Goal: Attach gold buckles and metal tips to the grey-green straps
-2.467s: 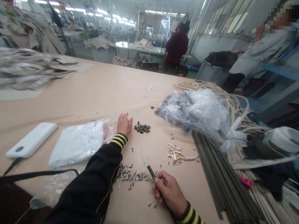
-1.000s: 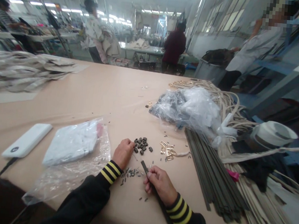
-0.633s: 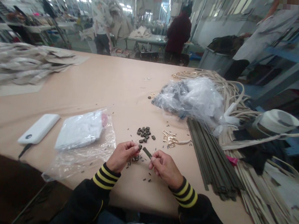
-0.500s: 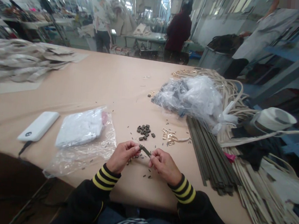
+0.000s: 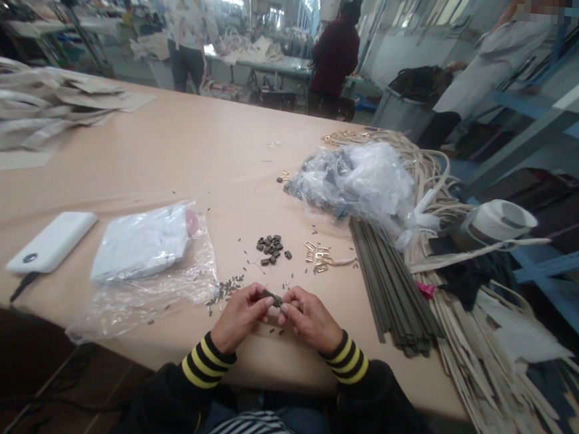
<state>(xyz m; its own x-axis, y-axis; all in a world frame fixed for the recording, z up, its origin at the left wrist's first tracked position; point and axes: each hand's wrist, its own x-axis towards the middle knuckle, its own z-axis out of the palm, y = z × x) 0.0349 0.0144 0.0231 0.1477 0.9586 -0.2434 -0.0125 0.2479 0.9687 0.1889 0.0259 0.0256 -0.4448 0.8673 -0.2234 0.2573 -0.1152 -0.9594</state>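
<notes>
Left hand and right hand, fingers curled, both pinching dark strap at fingertips, above near side of desk. Loops piled beyond; bag left, bundle right.

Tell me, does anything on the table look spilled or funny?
Yes: tiny bits lie scattered beside the left hand, as if spilled, while the chunkier dark pieces sit mostly in one pile.
</notes>
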